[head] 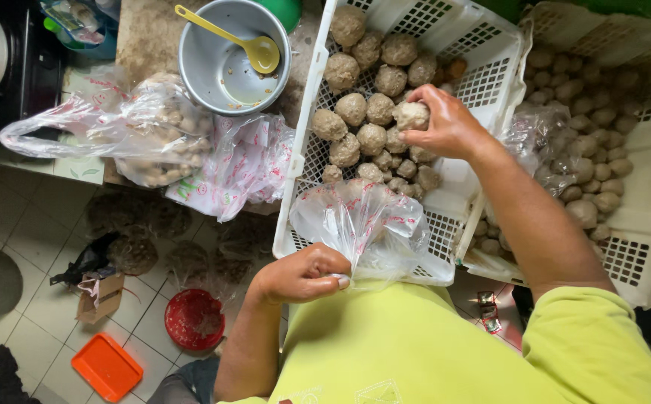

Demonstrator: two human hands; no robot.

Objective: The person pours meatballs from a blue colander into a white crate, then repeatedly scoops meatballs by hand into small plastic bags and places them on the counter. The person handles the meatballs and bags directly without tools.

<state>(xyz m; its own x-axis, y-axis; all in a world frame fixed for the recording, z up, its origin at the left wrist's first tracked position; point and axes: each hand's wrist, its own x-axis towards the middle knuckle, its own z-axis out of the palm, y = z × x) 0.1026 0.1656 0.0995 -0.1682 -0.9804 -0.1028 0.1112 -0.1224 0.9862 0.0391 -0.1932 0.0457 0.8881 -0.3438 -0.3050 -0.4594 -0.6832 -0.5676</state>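
Right hand (449, 123), grip clamped on one ball (412, 114) above the white crate (490, 56); left hand (303, 273) pinching the plastic bag (366, 224) mouth, best kept wide beneath it.

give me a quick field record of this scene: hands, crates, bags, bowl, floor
left hand: grips the mouth of a clear plastic bag
right hand: holds one round ball over the white crate
second crate: smaller balls, to the right
filled bag: tied, lying left
metal bowl: holds a yellow spoon
floor: orange tray, red round lid
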